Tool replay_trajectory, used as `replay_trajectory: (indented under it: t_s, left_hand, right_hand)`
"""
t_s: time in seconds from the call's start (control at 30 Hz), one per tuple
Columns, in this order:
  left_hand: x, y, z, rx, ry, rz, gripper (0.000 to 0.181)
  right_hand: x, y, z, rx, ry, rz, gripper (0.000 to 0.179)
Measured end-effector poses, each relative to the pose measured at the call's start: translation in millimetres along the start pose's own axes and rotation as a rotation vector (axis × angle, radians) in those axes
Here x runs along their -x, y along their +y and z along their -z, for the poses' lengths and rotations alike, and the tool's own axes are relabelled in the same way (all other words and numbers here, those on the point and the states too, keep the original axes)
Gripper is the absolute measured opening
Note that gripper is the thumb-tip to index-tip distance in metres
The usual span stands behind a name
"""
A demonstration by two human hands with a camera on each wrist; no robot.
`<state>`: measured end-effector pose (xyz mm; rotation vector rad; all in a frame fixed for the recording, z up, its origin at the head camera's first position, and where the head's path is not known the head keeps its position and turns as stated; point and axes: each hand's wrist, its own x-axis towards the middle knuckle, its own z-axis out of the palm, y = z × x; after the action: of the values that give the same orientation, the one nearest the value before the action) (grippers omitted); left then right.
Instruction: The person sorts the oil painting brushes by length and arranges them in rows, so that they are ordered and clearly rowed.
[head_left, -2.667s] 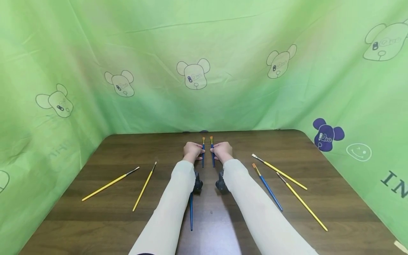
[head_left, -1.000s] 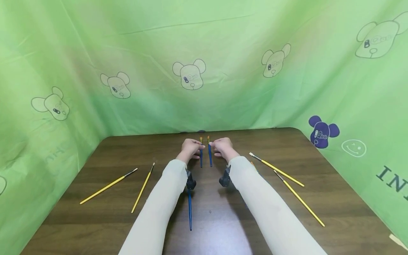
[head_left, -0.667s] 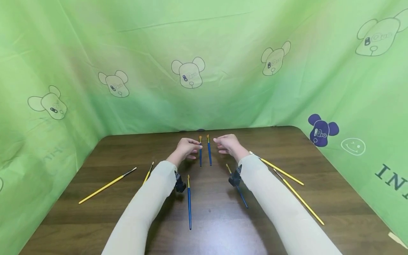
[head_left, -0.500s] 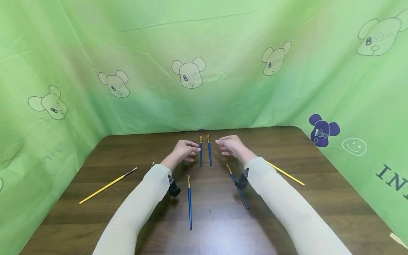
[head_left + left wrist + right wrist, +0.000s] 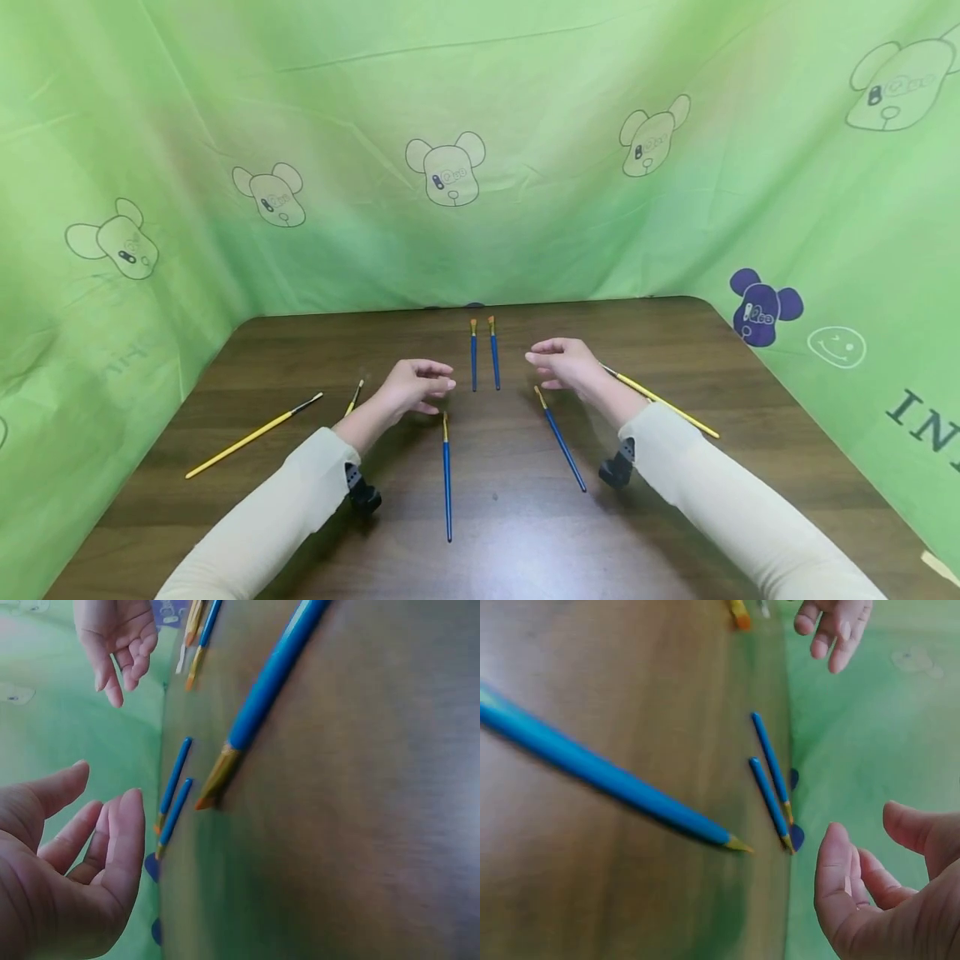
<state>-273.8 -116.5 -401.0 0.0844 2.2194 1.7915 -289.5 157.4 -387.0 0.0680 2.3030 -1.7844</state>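
Observation:
Two blue paintbrushes, a left one (image 5: 474, 358) and a right one (image 5: 495, 358), lie side by side near the table's far edge, bristles pointing away. My left hand (image 5: 411, 388) hovers over the table with relaxed fingers and holds nothing; just below its fingertips lies a third blue paintbrush (image 5: 447, 483). To the right, my right hand (image 5: 568, 365) is likewise loose and holds nothing, close above the bristle end of a slanted blue paintbrush (image 5: 562, 446). In the left wrist view, thumb and fingers (image 5: 124, 847) are spread apart, and the right wrist view shows the same gap.
A yellow paintbrush (image 5: 251, 437) lies at the left, and another yellow one (image 5: 352, 402) is partly covered by the left arm. On the right, a yellow paintbrush (image 5: 667, 404) shows beyond the right sleeve (image 5: 720, 483). A green printed cloth (image 5: 465, 242) hangs round the brown table (image 5: 495, 567).
Both hands have let go of the far pair of blue paintbrushes, moved apart and drawn back toward the near side. The pair stays lying there. The two nearer blue paintbrushes are uncovered.

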Motion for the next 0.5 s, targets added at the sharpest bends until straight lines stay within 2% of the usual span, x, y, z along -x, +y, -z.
replay_trajectory:
  t_s: [0.3,0.5]
  left_hand:
    - [36.9,-28.1,3.9,0.06,0.09,-0.022,0.037]
    - [57.3,-40.7,-1.2,0.07,0.086,-0.066,0.042]
  right_hand:
    - [26.5,27,4,0.055,0.018,0.078,0.044]
    - [44.2,34,5,0.082,0.031,0.085,0.043]
